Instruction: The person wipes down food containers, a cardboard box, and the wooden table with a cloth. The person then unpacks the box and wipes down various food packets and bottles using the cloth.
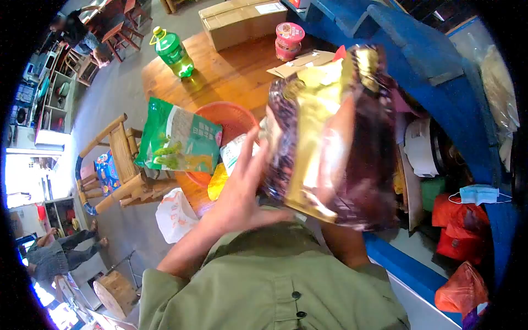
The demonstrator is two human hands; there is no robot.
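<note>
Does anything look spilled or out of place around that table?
I see no spill. The green packet looks askew, jutting past the rim of the red basket rather than lying wholly inside. A blue face mask at far right also seems oddly placed. The dark-and-gold bag is too blurred to judge for damage.

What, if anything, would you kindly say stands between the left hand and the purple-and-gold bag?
Nothing visible does: the left hand is right beside the left edge of the purple-and-gold bag, though contact is unclear. The green packet lies on the hand's other side.
</note>
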